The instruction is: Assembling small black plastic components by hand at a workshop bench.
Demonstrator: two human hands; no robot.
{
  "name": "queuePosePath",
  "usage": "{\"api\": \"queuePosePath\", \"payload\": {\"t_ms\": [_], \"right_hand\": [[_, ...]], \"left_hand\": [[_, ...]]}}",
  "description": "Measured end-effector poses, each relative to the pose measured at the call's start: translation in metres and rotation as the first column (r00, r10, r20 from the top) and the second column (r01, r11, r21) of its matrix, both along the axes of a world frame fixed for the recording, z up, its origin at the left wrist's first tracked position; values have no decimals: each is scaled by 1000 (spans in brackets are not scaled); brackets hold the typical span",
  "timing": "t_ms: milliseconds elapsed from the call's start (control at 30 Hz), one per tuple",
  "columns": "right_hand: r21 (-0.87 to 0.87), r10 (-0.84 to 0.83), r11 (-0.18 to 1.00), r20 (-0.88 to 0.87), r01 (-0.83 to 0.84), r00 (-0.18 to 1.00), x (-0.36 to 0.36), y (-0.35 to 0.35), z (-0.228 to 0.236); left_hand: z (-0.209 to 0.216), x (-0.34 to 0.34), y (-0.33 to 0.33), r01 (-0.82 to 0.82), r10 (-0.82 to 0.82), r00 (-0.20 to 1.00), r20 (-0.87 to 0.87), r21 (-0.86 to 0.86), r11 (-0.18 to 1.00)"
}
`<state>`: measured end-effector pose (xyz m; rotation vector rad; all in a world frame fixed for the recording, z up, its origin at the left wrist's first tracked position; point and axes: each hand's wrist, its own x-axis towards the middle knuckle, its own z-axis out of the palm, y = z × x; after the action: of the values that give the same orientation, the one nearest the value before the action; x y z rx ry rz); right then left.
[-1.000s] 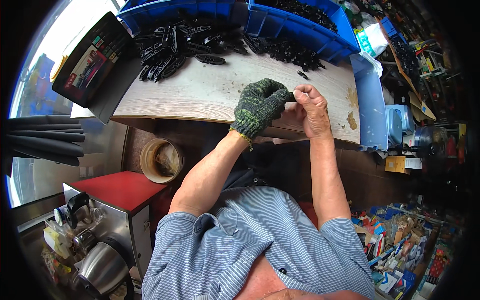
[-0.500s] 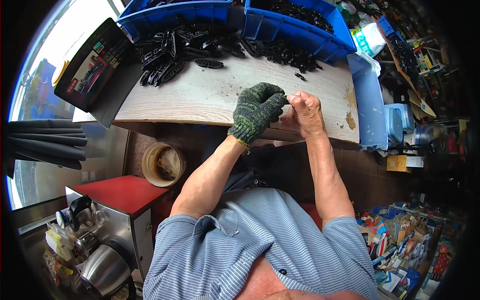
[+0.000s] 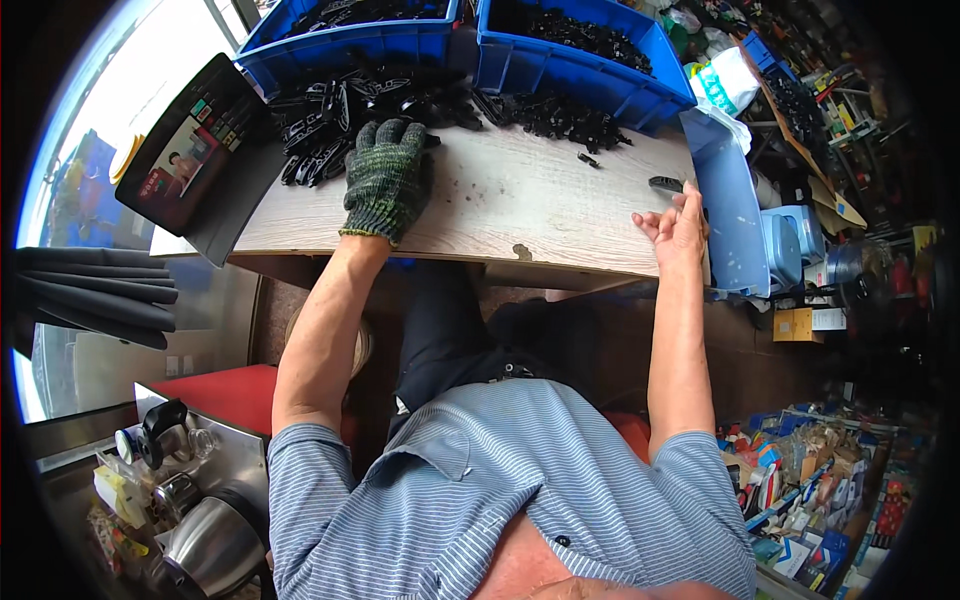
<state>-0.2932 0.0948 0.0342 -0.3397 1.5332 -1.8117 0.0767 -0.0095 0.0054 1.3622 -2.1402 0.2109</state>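
Observation:
My left hand (image 3: 388, 180), in a dark green and black knitted glove, reaches palm down to the near edge of a heap of long black plastic pieces (image 3: 318, 125). Its fingers stretch forward over the heap; its palm is hidden. At the table's right end is my bare right hand (image 3: 678, 232), fingers apart and nothing gripped. Just past its fingertips shows one elongated black plastic piece (image 3: 664, 184), close to the light blue bin (image 3: 730, 215); whether it rests on the table or is in the air I cannot tell.
Two blue crates (image 3: 350, 45) (image 3: 590, 65) of black parts line the table's back. A pile of small black parts (image 3: 570, 122) lies before the right crate, with one loose small part (image 3: 588, 160) nearer. A tablet in a dark case (image 3: 180, 150) stands at left.
My hands were together over the table's front edge and have parted. The left moved left to the long black pieces, the right moved right towards the bin. A black piece now shows by the right fingertips.

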Motion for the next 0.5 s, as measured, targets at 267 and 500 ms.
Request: {"api": "queuePosePath", "payload": {"t_ms": [267, 500], "right_hand": [[182, 193, 970, -180, -160, 965, 3, -19, -9], [391, 393, 882, -303, -263, 868, 37, -49, 1]], "left_hand": [[2, -34, 0, 214, -215, 975, 57, 16, 977], [3, -47, -6, 217, -218, 976, 24, 47, 975]]}}
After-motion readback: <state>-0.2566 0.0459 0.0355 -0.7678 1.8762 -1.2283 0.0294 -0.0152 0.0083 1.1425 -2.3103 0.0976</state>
